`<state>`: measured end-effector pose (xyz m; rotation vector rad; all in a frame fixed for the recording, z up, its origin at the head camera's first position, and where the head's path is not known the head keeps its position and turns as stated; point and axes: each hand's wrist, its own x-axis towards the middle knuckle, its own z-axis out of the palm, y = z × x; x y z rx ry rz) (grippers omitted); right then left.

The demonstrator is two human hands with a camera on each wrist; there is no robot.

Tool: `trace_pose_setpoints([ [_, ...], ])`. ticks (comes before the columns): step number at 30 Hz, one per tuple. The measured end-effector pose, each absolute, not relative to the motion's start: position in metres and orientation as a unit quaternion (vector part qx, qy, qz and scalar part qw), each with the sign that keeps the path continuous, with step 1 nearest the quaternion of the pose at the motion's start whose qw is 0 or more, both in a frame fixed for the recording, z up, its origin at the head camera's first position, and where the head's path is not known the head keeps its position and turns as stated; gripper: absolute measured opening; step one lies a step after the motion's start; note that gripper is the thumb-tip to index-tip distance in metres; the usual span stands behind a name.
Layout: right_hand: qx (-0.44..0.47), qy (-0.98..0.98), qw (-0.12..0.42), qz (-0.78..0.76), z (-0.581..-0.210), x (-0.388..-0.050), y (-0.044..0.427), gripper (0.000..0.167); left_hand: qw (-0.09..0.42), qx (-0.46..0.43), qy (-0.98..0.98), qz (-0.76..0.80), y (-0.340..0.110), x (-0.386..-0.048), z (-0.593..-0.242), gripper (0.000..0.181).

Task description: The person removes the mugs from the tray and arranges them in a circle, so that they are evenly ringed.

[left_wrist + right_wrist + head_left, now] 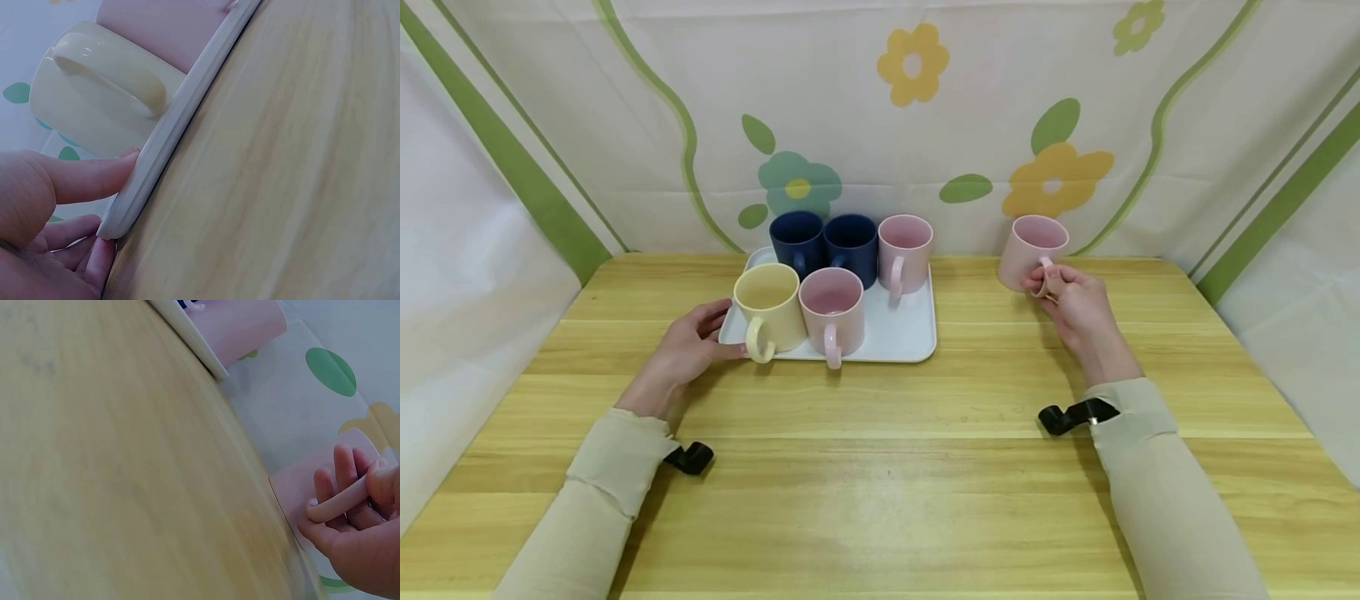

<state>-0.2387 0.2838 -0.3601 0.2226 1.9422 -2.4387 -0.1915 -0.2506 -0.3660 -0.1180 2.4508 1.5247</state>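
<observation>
My right hand [1078, 308] holds a pink mug [1027, 248] by its handle, at the back right of the table. In the right wrist view, fingers pass through the handle [340, 503] and the thumb lies on top of it; whether the mug's base touches the table I cannot tell. My left hand [688, 346] grips the left end of a white tray [898, 329], thumb at the front rim and fingers round the corner. On the tray stand a yellow mug [772, 312], two navy mugs [797, 237] and two more pink mugs [835, 312].
The wooden table [880, 475] runs up to a white curtain [850, 108] with flower prints at the back. More white cloth with green stripes hangs at both sides. A black mount [692, 458] sits at each wrist.
</observation>
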Motion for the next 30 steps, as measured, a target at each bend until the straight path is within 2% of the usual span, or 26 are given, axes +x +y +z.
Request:
trace_pose_setpoints([
  [13,0.068,0.626,0.013,-0.776,-0.362,-0.242,0.283,0.024,0.125,-0.048,0.840,0.526,-0.250,-0.192,-0.366,0.100],
  [21,0.088,0.588,0.003,-0.804,-0.354,-0.238,0.288,0.013,0.128,-0.052,0.838,0.528,-0.250,-0.193,-0.368,0.098],
  [26,0.136,0.603,-0.032,-0.786,-0.343,-0.237,0.289,0.003,0.127,-0.052,0.838,0.529,-0.251,-0.194,-0.368,0.099],
  [30,0.180,0.650,-0.084,-0.733,-0.332,-0.235,0.285,0.008,0.127,-0.052,0.837,0.530,-0.252,-0.194,-0.368,0.099],
])
